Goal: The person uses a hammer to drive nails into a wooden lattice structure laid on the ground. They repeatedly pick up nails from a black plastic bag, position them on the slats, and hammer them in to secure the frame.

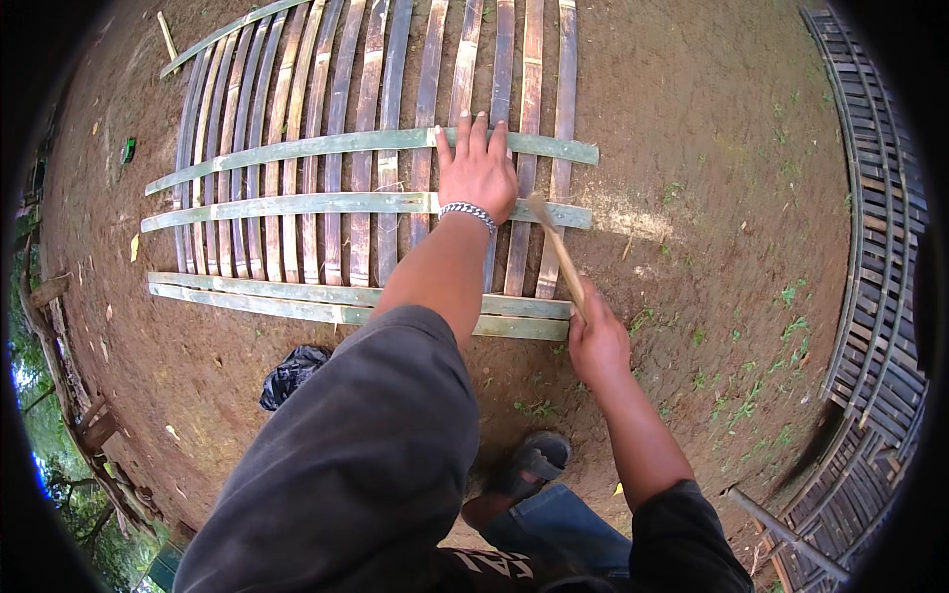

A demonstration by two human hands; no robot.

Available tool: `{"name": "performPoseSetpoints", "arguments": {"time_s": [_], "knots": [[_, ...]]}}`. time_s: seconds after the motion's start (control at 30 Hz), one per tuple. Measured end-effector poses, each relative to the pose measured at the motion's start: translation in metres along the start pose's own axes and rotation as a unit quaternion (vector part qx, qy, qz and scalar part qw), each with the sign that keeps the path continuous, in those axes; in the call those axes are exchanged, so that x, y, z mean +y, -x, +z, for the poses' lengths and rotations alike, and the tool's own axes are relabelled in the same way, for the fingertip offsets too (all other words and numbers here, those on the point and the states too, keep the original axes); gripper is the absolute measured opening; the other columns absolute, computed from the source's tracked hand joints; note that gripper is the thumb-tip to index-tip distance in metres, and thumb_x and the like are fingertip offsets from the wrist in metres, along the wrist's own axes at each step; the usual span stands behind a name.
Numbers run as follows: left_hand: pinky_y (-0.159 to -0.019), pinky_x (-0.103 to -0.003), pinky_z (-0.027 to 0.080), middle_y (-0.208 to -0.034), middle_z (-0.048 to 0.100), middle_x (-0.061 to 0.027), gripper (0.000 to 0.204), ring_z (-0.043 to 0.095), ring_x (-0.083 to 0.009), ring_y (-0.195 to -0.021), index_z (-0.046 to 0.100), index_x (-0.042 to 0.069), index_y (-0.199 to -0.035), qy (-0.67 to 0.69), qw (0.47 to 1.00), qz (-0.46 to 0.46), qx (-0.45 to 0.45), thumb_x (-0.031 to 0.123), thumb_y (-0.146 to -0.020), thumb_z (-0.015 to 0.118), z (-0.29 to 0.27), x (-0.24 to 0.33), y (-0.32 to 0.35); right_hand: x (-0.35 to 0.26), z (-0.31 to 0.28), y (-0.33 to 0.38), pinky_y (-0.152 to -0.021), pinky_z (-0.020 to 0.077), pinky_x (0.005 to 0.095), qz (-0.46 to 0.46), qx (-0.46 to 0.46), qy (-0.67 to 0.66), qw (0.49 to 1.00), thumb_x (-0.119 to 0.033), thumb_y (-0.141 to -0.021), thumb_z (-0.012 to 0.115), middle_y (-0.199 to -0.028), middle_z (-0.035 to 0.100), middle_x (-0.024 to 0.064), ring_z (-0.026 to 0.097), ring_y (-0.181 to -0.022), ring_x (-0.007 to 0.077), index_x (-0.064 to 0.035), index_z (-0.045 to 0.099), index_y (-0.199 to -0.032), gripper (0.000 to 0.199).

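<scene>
A bamboo panel lies on the ground, with dark upright bamboo strips crossed by long green bamboo slats. My left hand, a chain bracelet at its wrist, is spread flat over the upper green slat and the strips beneath, open and holding nothing. My right hand is closed round the lower end of a wooden-handled hammer. The hammer's far end is over the right end of the middle slat, close to my left wrist; its head is hard to make out, and I cannot tell whether it touches the slat.
A crumpled black plastic bag lies below the panel's lower edge. Stacked bamboo panels line the far right. Near the left rim a small green object rests on the dirt. My sandalled foot is below the panel.
</scene>
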State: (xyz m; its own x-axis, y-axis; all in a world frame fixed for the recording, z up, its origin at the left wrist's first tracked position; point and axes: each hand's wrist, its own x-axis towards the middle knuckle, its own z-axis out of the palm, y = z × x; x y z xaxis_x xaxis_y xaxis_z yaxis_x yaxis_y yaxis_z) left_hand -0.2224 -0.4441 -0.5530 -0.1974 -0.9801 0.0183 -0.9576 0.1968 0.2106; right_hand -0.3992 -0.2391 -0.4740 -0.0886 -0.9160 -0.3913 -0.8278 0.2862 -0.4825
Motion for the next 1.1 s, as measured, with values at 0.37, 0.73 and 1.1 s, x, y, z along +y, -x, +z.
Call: {"name": "performPoseSetpoints", "arguments": {"time_s": [0.37, 0.73, 1.1], "knots": [[-0.126, -0.057, 0.012, -0.159, 0.038, -0.0139, 0.054, 0.025, -0.0316, -0.153, 0.044, 0.011, -0.151, 0.007, 1.0, -0.005, -0.014, 0.026, -0.1, 0.047, -0.008, 0.003, -0.003, 0.002, 0.007, -0.003, -0.078, 0.0575, 0.0522, 0.025, -0.028, 0.042, 0.998, -0.014, -0.097, 0.061, -0.122, 0.067, 0.0218, 0.07, -0.094, 0.0441, -0.019, 0.041, -0.153, 0.06], [-0.126, -0.057, 0.013, -0.158, 0.04, -0.014, 0.053, 0.027, -0.0316, -0.152, 0.045, 0.011, -0.151, 0.004, 1.0, -0.004, 0.001, 0.026, -0.1, 0.047, -0.004, 0.0, 0.0, 0.0, 0.005, -0.006, -0.082, 0.0562, 0.0517, -0.066, 0.107, -0.058, 0.99, -0.013, -0.098, 0.061, -0.115, 0.067, 0.0257, 0.068, -0.096, 0.0477, -0.0103, 0.044, -0.147, 0.052], [-0.126, -0.057, 0.014, -0.159, 0.039, -0.0136, 0.051, 0.027, -0.0313, -0.152, 0.045, 0.011, -0.15, 0.005, 1.0, -0.006, 0.004, 0.028, -0.102, 0.045, -0.003, -0.002, 0.002, 0.001, 0.017, -0.003, -0.084, 0.0557, 0.0544, 0.004, 0.02, -0.039, 0.999, -0.015, -0.097, 0.061, -0.12, 0.066, 0.0264, 0.067, -0.1, 0.0486, -0.0154, 0.038, -0.152, 0.059]]}}
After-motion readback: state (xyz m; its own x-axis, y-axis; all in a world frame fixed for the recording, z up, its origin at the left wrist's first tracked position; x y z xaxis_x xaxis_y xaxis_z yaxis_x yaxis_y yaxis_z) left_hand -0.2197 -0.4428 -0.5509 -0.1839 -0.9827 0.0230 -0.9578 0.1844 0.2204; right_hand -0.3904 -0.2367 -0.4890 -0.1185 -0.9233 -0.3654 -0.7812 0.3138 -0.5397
